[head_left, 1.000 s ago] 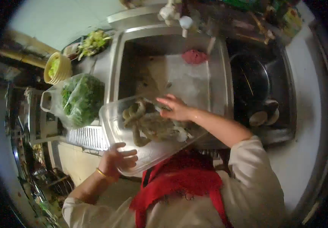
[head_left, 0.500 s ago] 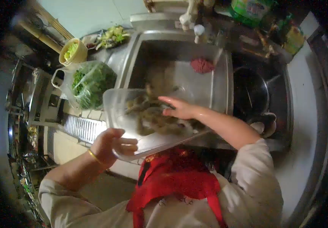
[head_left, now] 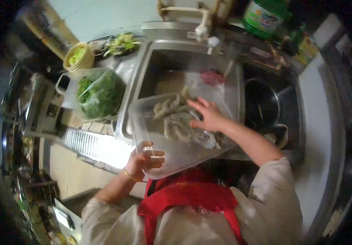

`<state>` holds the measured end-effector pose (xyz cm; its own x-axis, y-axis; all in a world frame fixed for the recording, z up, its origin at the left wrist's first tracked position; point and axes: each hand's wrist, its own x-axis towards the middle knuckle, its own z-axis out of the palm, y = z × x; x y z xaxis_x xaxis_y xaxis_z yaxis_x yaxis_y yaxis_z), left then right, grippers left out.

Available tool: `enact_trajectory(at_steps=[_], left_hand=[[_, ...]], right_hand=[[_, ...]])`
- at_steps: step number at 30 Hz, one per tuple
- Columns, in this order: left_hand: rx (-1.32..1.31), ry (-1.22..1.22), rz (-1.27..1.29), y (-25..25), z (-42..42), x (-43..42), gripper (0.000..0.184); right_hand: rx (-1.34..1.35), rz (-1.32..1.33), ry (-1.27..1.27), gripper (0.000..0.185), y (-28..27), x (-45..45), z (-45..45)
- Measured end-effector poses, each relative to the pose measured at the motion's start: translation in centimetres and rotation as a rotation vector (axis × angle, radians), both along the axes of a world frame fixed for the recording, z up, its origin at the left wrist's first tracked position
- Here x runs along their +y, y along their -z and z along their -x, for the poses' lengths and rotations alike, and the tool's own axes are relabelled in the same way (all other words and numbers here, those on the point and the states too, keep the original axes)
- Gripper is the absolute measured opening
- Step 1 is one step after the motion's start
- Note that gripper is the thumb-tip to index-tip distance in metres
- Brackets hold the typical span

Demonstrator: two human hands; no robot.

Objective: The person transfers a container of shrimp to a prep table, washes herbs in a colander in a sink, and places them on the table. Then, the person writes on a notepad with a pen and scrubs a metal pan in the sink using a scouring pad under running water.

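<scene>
Left hand [head_left: 145,160] grips the clear tub [head_left: 178,158] at its corner, best kept firm; right hand [head_left: 212,117], open and unclenched, spreads over the prawns [head_left: 180,127]; light, wide fingers guard them best.

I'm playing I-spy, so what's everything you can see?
Plastic tub: one, clear, over sink's near side
Prawns, apparently: many, greyish, in tub
Sink: one, silver, centre
Clump: one, reddish, in sink
Bagged greens: one bag, green, left
Bottle: one, green, top right
Pan: one, black, right of sink
Apron: one, red, on person
Left hand: one, at tub's corner
Right hand: one, over prawns
</scene>
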<state>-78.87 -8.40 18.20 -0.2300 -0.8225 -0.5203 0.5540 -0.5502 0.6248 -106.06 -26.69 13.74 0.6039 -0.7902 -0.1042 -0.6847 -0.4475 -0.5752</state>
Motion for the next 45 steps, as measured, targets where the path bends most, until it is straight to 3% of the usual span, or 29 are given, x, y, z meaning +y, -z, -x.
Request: enact_trajectory(at_steps=[2,5,8,12,15,17,19,20,21,23,24,25,26,27,28,31,33,35,38,39,42,45], left_hand=[[0.067,-0.007,0.113,1.0,0.5,-0.1,0.063],[0.192,-0.069,0.154,2.9,0.7,1.0,0.07],[0.205,-0.132,0.148,5.5,0.6,2.4,0.073],[0.234,-0.19,0.243,7.4,-1.0,4.4,0.077],[0.358,-0.232,0.31,8.7,-3.5,4.2,0.078],[0.309,-0.269,0.356,8.5,-5.7,2.8,0.079],[0.325,-0.31,0.479,10.1,-9.4,2.5,0.08],[0.354,-0.369,0.516,10.6,-11.7,3.2,0.08],[0.294,-0.448,0.537,10.5,-14.8,4.9,0.08],[0.218,-0.557,0.541,10.1,-19.9,9.3,0.081],[0.145,-0.641,0.553,10.1,-21.9,11.9,0.08],[0.074,-0.709,0.557,8.5,-22.0,13.2,0.08],[0.006,-0.777,0.551,7.9,-24.0,15.9,0.08],[-0.043,-0.848,0.583,6.6,-24.7,18.1,0.079],[-0.059,-0.923,0.571,5.7,-26.4,19.9,0.079],[-0.131,-1.146,0.461,3.9,-27.6,25.6,0.079],[-0.131,-1.33,0.427,2.5,-27.1,29.1,0.075],[-0.087,-1.539,0.407,2.1,-24.9,31.5,0.07],[-0.02,-1.839,0.458,2.0,-22.1,34.5,0.068],[-0.013,-1.957,0.463,2.2,-21.5,35.3,0.066],[0.008,-2.218,0.593,2.4,-21.6,39.0,0.068],[-0.11,-2.566,0.472,3.4,-24.5,43.1,0.055]], right_hand=[[0.063,0.194,-0.029,0.079,-4.8,-1.2,0.4],[0.266,0.203,-0.091,0.082,-7.9,0.0,-0.7],[0.235,0.195,-0.127,0.081,-4.6,0.1,-1.7],[0.028,0.254,-0.173,0.078,-6.8,-0.4,-4.9],[0.308,0.382,-0.43,0.074,-12.8,-0.3,-10.9],[0.086,0.4,-0.485,0.066,-14.3,-1.5,-14.8],[-0.045,0.579,-0.392,0.069,-17.2,-0.9,-19.3],[-0.129,0.624,-0.31,0.062,-18.5,-0.1,-21.2],[-0.674,0.336,-0.303,0.068,-17.4,-0.5,-23.5],[-0.744,0.502,-0.293,0.067,-16.4,-2.7,-25.4],[-0.565,0.715,-0.377,0.062,-15.5,-4.1,-27.3],[-0.516,0.565,-0.334,0.057,-14.1,-6.8,-27.2],[-0.59,0.249,-0.418,0.056,-11.1,-7.8,-31.1],[-0.419,-0.008,-0.418,0.057,-8.9,-8.7,-34.0],[-0.13,-0.402,-0.451,0.058,-10.1,-5.9,-38.3],[-0.204,-0.848,-0.727,0.063,-8.4,0.6,-48.7],[-0.332,-0.999,-0.833,0.069,-7.0,3.6,-54.8],[-0.561,-1.037,-0.779,0.076,-5.8,6.6,-58.4],[-0.459,-1.241,-0.785,0.07,-4.4,8.9,-61.8],[-0.391,-1.198,-0.71,0.064,-3.9,10.5,-62.2],[-0.259,-1.156,-0.809,0.06,-1.0,12.8,-63.1],[-0.189,-1.093,-0.945,0.052,0.8,14.1,-64.0]])
